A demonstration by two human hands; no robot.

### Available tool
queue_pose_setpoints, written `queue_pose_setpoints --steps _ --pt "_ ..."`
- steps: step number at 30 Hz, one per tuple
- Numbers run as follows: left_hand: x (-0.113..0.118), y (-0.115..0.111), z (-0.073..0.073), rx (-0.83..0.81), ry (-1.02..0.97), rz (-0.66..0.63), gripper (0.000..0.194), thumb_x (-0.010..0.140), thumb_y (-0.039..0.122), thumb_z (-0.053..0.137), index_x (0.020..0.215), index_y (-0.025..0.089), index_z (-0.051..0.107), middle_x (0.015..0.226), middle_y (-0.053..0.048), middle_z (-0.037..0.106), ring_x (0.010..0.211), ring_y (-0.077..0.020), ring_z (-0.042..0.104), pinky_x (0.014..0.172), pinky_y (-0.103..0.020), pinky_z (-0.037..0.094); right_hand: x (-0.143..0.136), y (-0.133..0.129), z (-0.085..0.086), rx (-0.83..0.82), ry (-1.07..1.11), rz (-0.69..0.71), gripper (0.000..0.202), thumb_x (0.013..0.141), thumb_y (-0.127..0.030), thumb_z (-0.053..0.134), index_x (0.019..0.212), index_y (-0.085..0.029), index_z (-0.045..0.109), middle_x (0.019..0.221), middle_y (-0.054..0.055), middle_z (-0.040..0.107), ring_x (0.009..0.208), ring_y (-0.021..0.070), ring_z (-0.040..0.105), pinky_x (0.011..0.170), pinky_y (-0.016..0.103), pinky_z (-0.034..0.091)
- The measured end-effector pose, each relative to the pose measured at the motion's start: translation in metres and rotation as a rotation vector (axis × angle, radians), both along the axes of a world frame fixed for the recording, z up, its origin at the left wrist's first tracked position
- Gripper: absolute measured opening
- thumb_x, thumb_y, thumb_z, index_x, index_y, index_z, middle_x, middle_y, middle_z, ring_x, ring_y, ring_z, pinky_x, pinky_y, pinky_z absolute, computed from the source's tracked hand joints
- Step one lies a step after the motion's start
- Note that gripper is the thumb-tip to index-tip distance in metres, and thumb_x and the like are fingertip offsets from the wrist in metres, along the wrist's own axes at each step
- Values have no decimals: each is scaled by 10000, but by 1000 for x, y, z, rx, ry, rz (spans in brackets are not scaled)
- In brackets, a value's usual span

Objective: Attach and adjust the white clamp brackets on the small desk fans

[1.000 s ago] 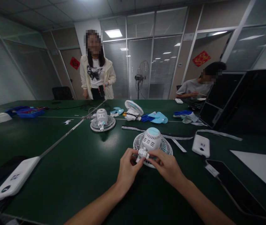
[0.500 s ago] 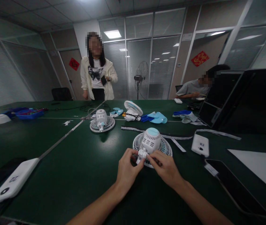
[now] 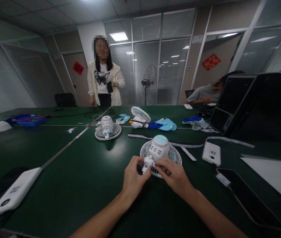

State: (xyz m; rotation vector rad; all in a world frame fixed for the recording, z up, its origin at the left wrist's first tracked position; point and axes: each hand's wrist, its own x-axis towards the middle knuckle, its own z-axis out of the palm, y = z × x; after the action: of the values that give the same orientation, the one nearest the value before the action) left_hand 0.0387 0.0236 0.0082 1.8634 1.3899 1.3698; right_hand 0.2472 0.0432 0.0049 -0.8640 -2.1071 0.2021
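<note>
A small white fan (image 3: 158, 149) lies on its grille on the green table, motor housing up, with a pale blue disc on top. At its near side sticks out a white plastic bracket (image 3: 148, 162). My left hand (image 3: 135, 177) pinches this bracket from the left, thumb below and index finger above. From the right, my right hand (image 3: 174, 173) is closed with its fingertips at the bracket's right end; whether a small part is between them is hidden.
Behind stand a second fan (image 3: 107, 128) face down and a third fan (image 3: 140, 115) tilted up. Light blue fan blades (image 3: 167, 124) lie nearby. On the right are a white power bank (image 3: 211, 153) and a phone (image 3: 248, 198). A person (image 3: 104, 72) stands across the table.
Both hands stay at the bracket, which has shifted slightly left and turned a little. My right fingertips have moved slightly. The fan itself stays in place.
</note>
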Motion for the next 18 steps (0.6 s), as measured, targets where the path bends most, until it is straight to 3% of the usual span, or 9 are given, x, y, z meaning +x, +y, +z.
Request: queue_pose_setpoints --steps 7,14,18 --pt "0 1 -3 -4 19 -1 184 883 274 709 1050 211 666 994 -26 672 829 -194 659 712 -293 513 2 4 -4 5 -47 13 225 1037 -237 558 1240 -258 654 1167 76 703 956 203 708 687 268 577" --pt "1 1 -3 -16 12 7 169 888 277 701 1035 207 654 969 -17 664 826 -189 655 718 -289 509 -3 2 -5 -48 19 -15 185 1025 -294 597 1190 -245 664 1106 69 700 751 160 675 607 260 547" --pt "1 1 -4 -13 26 10 167 884 272 702 1032 206 663 964 -16 667 810 -185 655 704 -284 502 -3 -1 -3 -42 34 -42 128 1026 -303 598 1088 -229 683 1020 64 691 761 171 663 612 271 526"
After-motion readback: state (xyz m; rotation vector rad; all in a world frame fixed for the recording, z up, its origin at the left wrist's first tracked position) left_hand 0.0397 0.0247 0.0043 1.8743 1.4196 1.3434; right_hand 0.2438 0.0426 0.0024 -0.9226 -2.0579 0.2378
